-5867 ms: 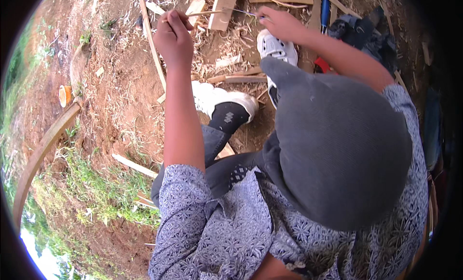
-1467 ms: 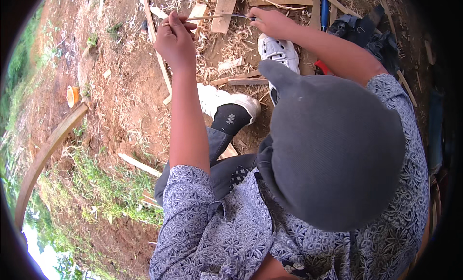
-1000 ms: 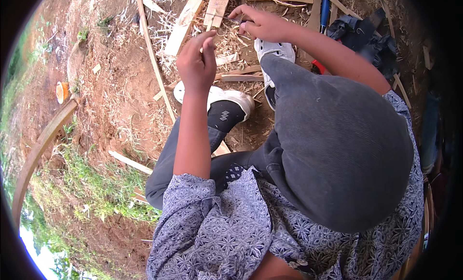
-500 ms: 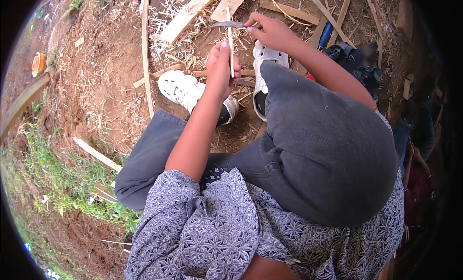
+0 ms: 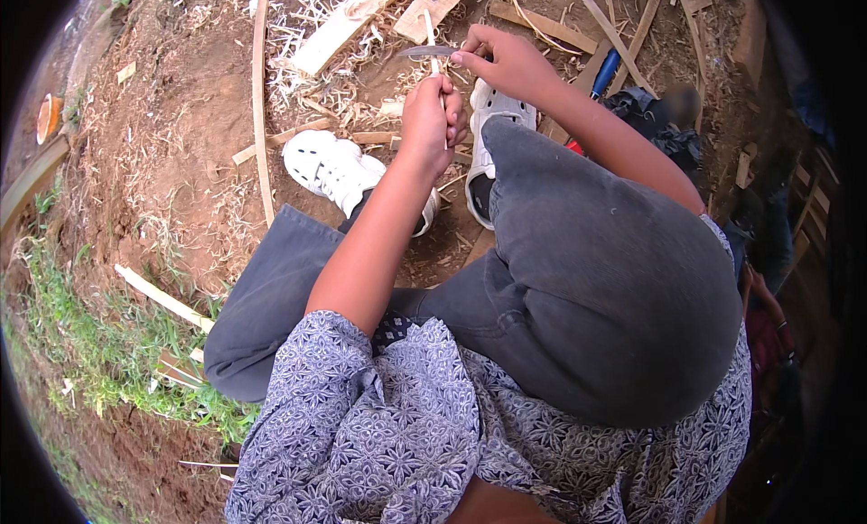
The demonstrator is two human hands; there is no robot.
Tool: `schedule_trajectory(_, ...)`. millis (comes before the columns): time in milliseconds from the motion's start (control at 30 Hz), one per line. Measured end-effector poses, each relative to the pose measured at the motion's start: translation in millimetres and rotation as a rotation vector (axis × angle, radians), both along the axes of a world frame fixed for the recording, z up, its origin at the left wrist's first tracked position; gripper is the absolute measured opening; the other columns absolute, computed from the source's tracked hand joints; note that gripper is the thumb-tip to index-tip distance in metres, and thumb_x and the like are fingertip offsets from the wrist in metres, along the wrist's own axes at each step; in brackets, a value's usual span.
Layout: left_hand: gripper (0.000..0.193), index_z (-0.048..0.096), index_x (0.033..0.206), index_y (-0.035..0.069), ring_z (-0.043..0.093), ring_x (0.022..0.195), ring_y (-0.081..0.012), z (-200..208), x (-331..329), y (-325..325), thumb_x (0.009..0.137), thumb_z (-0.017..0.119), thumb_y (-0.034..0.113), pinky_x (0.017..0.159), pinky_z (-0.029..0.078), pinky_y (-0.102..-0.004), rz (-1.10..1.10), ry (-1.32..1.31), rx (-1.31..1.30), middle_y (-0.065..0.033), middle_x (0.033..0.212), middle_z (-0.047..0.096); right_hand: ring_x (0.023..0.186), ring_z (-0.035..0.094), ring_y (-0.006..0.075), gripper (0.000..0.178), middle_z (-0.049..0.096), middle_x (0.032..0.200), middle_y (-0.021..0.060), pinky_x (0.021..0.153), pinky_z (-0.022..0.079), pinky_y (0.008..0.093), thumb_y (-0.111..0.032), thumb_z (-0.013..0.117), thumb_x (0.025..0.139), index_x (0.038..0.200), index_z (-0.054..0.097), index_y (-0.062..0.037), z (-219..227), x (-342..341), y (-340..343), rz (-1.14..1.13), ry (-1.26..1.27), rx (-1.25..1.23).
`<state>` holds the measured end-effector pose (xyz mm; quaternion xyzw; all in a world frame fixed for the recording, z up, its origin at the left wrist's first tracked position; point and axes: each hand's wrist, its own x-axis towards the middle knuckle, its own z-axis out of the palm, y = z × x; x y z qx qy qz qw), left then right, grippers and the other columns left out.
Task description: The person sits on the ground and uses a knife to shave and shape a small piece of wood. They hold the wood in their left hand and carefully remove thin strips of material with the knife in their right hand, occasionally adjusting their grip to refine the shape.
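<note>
My left hand (image 5: pixel 435 122) is closed round a thin pale wooden stick (image 5: pixel 431 38), which points away from me, its far part showing above my fingers. Against the stick, just beyond that hand, lies the curved grey blade of a knife (image 5: pixel 426 51). My right hand (image 5: pixel 502 58) grips the knife at its right end; the handle is hidden in my fingers. Both hands are held above the ground, over my white clogs (image 5: pixel 334 170).
Wood shavings and pale planks (image 5: pixel 348 27) lie on the brown soil ahead. A blue-handled tool (image 5: pixel 606 73) rests on the right beside dark plastic (image 5: pixel 668 118). A long thin strip (image 5: pixel 260 100) curves along the left. Another person's arm (image 5: pixel 768 298) shows at the far right.
My left hand has turned and slid slightly farther along the stick, closer to the blade, its fingers wrapped more fully round. The knife stays across the stick. The whole view has shifted a little.
</note>
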<state>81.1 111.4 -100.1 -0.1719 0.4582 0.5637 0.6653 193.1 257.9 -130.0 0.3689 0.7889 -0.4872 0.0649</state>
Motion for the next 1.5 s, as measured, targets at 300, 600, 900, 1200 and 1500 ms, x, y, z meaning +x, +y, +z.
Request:
schedule_trajectory(300,0.019,0.044,0.088,0.018,0.029,0.038,-0.0085,4.1,-0.7,2.2,0.105,0.04,0.024,0.035,0.022,-0.0244,0.044,-0.063,0.007,0.0041,0.053,0.037,0.066,0.062,0.0202,0.033,0.069,0.076,0.0076,0.063,0.047,0.0365,-0.041,0.072,0.096,0.099,0.066,-0.0081,-10.2,-2.9,8.1,0.021,0.026,0.069)
schedule_trajectory(600,0.027,0.043,0.084,0.018,0.027,0.037,-0.0081,15.3,-5.0,-2.0,0.109,0.037,0.029,0.034,0.021,-0.0237,0.067,-0.156,0.049,0.0047,0.051,0.034,0.067,0.062,0.0208,0.034,0.069,0.077,0.009,0.064,0.048,0.0363,-0.041,0.071,0.097,0.102,0.067,-0.0079,-24.0,1.0,16.1,0.0,0.117,0.159)
schedule_trajectory(900,0.031,0.04,0.081,0.016,0.028,0.038,-0.0103,46.5,-4.4,2.2,0.108,0.032,0.029,0.037,0.024,-0.0259,-0.018,-0.06,0.119,0.0029,0.049,0.034,0.073,0.066,0.0296,0.025,0.069,0.08,0.0145,0.068,0.052,0.0396,-0.028,0.071,0.097,0.098,0.062,-0.0051,-36.0,63.6,111.2,-0.641,0.194,0.339)
schedule_trajectory(1200,0.026,0.044,0.08,0.018,0.029,0.041,-0.0092,19.2,-11.7,8.6,0.104,0.036,0.024,0.037,0.023,-0.0252,0.093,-0.148,0.014,0.0043,0.052,0.035,0.063,0.05,0.0068,0.03,0.06,0.069,0.0002,0.057,0.039,0.0295,-0.037,0.073,0.098,0.099,0.067,-0.0075,-13.3,2.4,20.0,-0.011,0.088,-0.104)
schedule_trajectory(1500,0.023,0.044,0.079,0.018,0.029,0.04,-0.0086,12.3,-12.3,10.4,0.101,0.038,0.02,0.036,0.023,-0.0249,0.152,-0.18,0.016,0.0044,0.052,0.035,0.062,0.059,0.0163,0.037,0.067,0.071,0.0057,0.06,0.045,0.035,-0.044,0.073,0.095,0.098,0.068,-0.0079,-3.6,-7.1,10.7,-0.04,-0.01,0.05)
